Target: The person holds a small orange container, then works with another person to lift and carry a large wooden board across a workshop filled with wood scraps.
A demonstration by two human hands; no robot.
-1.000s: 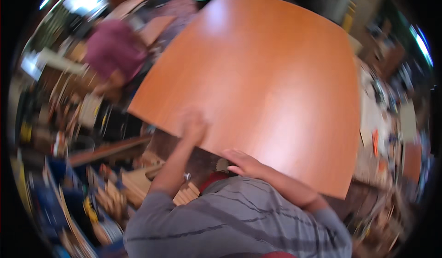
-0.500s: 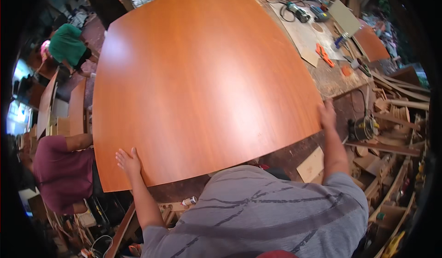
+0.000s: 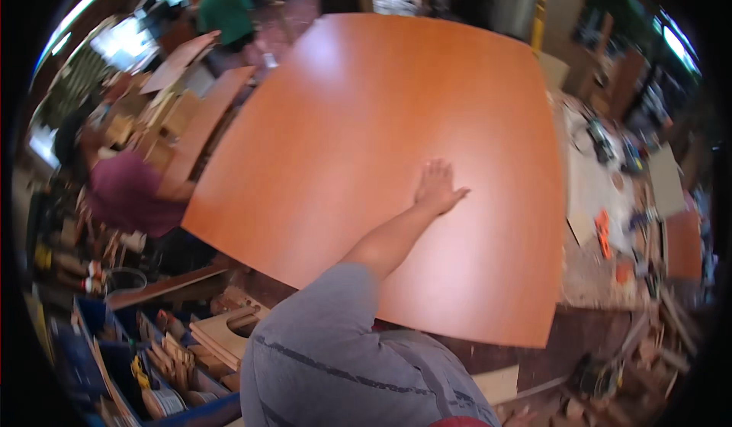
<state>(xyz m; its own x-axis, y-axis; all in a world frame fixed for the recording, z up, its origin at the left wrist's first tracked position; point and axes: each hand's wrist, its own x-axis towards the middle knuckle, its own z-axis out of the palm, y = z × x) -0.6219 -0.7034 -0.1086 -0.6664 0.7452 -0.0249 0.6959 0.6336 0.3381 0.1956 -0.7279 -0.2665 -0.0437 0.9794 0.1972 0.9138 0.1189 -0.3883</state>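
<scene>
A large, glossy orange-brown wood panel [image 3: 366, 122] lies flat across the middle, its right side over a workbench [image 3: 602, 274]. My left hand [image 3: 438, 188] rests palm down on the panel's surface, fingers spread and thumb out, holding nothing. The left forearm reaches diagonally over the near edge. At the bottom, what appears to be my right hand [image 3: 521, 417] shows only as a small blurred patch, away from the panel; its fingers cannot be made out. A person in a maroon shirt [image 3: 126, 191] is at the panel's left edge, an arm reaching to it.
On the bench are a corded power tool [image 3: 601, 141], an orange clamp-like tool [image 3: 603, 232] and a beige board [image 3: 666, 181]. Blue bins [image 3: 114, 351] of wood pieces stand lower left. Scrap wood [image 3: 671, 335] lies lower right. Another person in green [image 3: 225, 14] is far left.
My left hand has moved from the near left corner to the panel's middle right. My right hand has left the right edge and dropped low. The view has turned left.
</scene>
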